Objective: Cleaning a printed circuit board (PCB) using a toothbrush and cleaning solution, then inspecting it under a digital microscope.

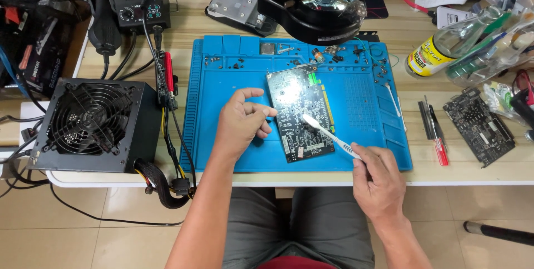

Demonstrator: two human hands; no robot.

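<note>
Matt blue rubbery mat [222, 135] on a pale wood-look table [445, 174]; dark glossy circuit board [300, 110] with gold edge contacts; smooth white plastic toothbrush [328, 133]; matt black metal power supply [94, 124].

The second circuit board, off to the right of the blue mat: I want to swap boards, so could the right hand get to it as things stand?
Probably yes. The second circuit board lies uncovered on the table, with only small tools between it and the right hand. That hand holds a white brush, though.

Light wooden table [473, 175] over beige tiled floor [83, 230]
</note>
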